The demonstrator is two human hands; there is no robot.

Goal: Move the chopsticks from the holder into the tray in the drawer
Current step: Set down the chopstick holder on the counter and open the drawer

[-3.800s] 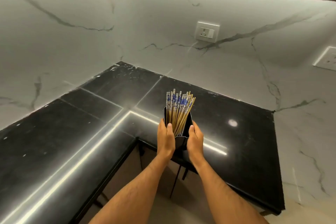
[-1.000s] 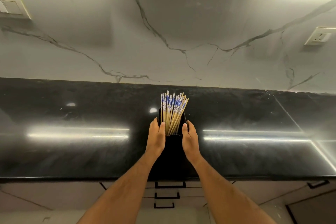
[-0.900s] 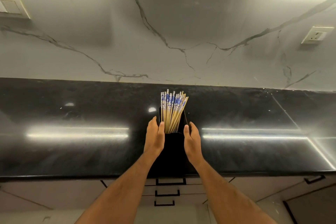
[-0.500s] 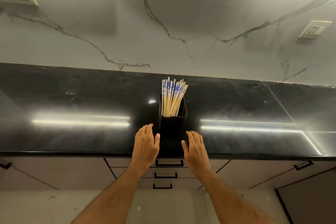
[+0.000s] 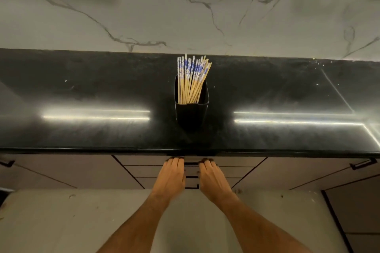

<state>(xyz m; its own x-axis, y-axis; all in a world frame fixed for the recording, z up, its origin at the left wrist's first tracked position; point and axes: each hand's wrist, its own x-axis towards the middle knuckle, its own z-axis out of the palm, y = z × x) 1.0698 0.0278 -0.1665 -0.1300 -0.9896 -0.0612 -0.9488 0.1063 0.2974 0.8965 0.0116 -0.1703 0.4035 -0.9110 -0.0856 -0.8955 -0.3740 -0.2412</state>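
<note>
Two hands, left hand (image 5: 171,176) & right hand (image 5: 211,178), reaching under worktop (image 5: 82,92) edge, prob. for top drawer (image 5: 191,161); fingertips hidden, grip unclear. Chopsticks (image 5: 192,80) standing in holder (image 5: 191,113) on worktop, awaiting transfer.

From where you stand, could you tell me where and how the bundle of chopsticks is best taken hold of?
Take the chopsticks by the bare wooden shafts just above the holder's rim, coming from above. They stand nearly upright, fanning right, with the patterned blue tops free and the lower ends walled in by the holder, so only the upper part is open to a hand. A grip round the bundle probably lifts several together.
</note>
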